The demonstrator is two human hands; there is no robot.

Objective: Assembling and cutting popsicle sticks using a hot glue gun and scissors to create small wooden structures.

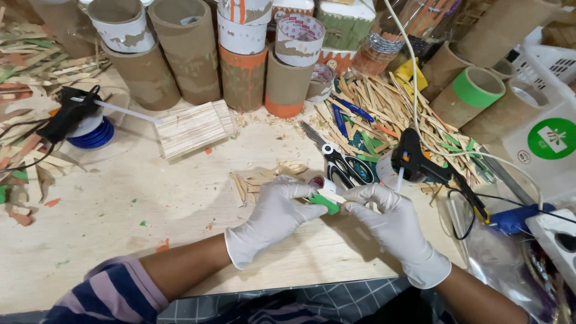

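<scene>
Hands, two, gloved: left hand [273, 210] and right hand [384, 219] pinch one green stick piece [324, 201].

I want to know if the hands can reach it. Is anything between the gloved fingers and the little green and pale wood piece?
Nothing visible is. Both the left hand and right hand already pinch the small green and pale wooden piece.

Premises: a craft workshop, probably home-run. Evidence: wooden worktable [120, 204] littered with offcuts, cardboard tubes [186, 48] with paint traces, a pile of craft sticks [375, 111], glue gun [420, 159], scissors [336, 159], tape rolls [477, 87].
</scene>
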